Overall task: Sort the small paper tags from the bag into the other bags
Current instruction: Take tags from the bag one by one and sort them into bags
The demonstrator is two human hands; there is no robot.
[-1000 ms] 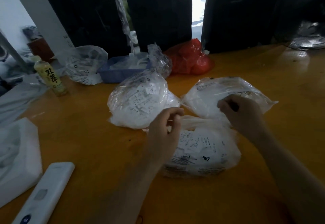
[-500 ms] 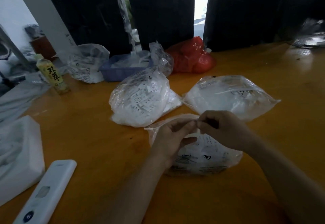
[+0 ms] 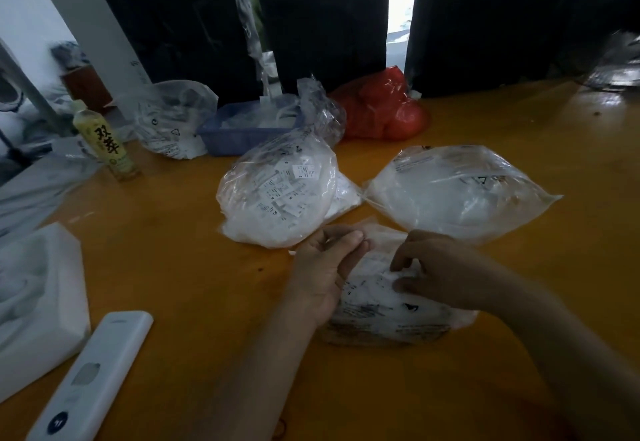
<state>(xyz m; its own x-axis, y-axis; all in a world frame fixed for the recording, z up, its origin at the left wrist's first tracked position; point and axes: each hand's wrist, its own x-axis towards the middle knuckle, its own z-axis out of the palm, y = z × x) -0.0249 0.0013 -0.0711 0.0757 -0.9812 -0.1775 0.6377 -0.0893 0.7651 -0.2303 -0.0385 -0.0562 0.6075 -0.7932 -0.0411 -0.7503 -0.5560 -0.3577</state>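
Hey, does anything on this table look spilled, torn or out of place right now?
Nothing stands out. The three clear bags of tags lie intact on the orange table, with no loose tags visibly scattered. Both hands work at the nearest bag.

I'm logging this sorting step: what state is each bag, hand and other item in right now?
Near bag: lying flat, both hands at it.
Left hand: fingers curled at the bag's top edge.
Right hand: pinching the bag's plastic.
Left bag: bulging with tags.
Right bag: lying flat.
Bottle: upright.
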